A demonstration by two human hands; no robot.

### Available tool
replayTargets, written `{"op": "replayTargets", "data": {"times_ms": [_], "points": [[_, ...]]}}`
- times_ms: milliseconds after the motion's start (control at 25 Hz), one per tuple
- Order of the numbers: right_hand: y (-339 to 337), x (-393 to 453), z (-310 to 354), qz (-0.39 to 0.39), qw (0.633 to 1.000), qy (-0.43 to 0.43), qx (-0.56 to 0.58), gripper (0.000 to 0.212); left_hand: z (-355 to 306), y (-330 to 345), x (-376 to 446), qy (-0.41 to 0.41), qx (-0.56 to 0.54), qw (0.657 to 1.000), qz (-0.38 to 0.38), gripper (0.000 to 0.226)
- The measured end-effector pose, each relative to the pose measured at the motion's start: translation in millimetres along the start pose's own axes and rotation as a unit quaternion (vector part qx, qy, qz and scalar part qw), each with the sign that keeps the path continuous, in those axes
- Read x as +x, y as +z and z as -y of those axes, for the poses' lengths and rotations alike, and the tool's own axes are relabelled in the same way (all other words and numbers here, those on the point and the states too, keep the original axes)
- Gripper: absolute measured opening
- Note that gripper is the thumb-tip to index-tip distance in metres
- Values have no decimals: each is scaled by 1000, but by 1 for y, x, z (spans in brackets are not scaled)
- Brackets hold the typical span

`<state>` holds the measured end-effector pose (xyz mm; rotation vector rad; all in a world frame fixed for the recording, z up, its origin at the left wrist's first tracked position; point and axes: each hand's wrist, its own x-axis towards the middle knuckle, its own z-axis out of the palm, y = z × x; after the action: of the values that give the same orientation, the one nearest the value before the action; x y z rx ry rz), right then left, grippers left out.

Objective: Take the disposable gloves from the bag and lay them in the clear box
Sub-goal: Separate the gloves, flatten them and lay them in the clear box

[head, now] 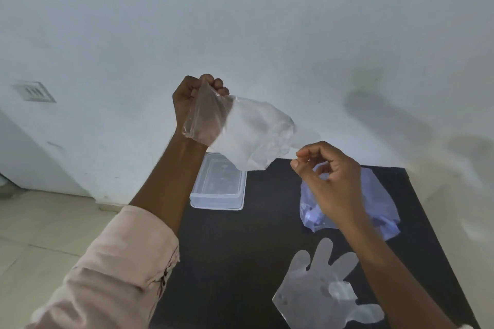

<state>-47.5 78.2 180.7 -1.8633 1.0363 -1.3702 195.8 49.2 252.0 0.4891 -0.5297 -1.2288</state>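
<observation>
My left hand is raised above the table's back edge, fist closed on the top of a thin clear plastic bag with crumpled gloves inside. My right hand hovers just right of the bag's lower end, fingers curled with thumb and forefinger close together; whether they pinch any film I cannot tell. The clear box sits at the table's back left, under the bag. A flat clear glove lies on the table near the front. A crumpled bluish plastic heap lies behind my right hand.
The black table stands against a white wall. Pale tiled floor lies to the left. A wall socket plate sits low on the left wall.
</observation>
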Motion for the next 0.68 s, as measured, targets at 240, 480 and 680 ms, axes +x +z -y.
{"op": "replayTargets", "data": {"times_ms": [240, 480, 680], "points": [[44, 21, 17, -35, 993, -45, -104, 27, -21, -8, 10, -7, -11, 1000, 11, 9], [70, 48, 25, -34, 989, -47, -139, 31, -36, -10, 13, -12, -16, 1000, 9, 9], [75, 55, 19, -28, 985, -63, -157, 11, -42, -12, 15, 4, -4, 1000, 2, 18]]}}
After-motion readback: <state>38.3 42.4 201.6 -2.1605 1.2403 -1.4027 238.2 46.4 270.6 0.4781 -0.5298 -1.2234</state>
